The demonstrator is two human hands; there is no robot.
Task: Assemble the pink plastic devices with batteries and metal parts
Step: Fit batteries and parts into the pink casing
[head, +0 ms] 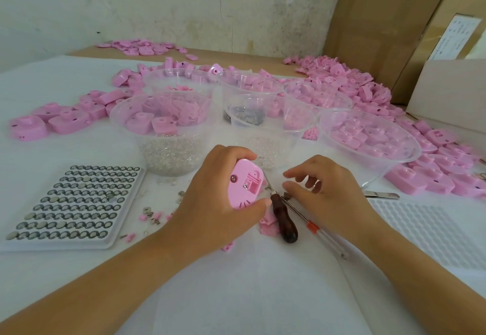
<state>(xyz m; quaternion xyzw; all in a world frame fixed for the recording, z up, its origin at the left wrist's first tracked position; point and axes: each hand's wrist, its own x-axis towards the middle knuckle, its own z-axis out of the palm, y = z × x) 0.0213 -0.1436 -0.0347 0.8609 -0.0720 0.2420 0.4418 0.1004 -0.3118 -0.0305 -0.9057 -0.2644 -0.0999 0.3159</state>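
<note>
**Left hand** (210, 200) grips the pink device (246, 186). The fingers curl over its upper edge and the thumb presses its lower edge, with the open compartment facing the camera. **Right hand** (326, 192), just right of the device, is loosely bent with thumb and forefinger apart, and no held part is discernible. On the bench (236, 282), a wooden-handled tool (285, 220) lies just below and right of the device. The battery tray (65, 244) lies well to the device's left, and clear tubs (136, 135) stand behind the device.

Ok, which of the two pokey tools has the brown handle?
The tool beside the left hand; the other tool has a clear handle with a red band.
</note>
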